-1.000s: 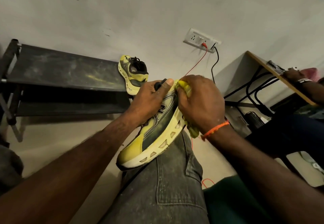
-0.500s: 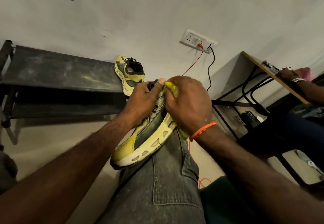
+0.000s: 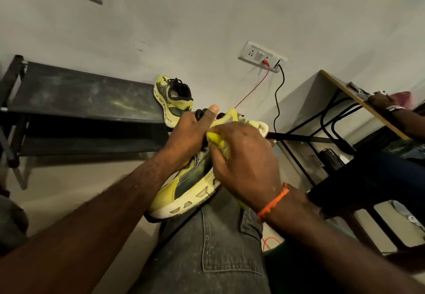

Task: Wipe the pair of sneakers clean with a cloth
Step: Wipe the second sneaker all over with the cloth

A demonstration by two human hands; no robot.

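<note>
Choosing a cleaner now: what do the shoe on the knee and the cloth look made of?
Shoe: upper looks like matte yellow and dark fabric panels, grimy; sole looks like pale foam or rubber with cut-out holes along its side. Cloth: soft yellow fabric, bunched under the right hand; weave too blurred to tell.

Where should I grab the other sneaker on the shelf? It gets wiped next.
Judging by its pose, take the sneaker on the shelf by the heel collar, coming from the front: its open collar faces you and its toe points toward the wall, with the sole's side toward the shelf.
</note>
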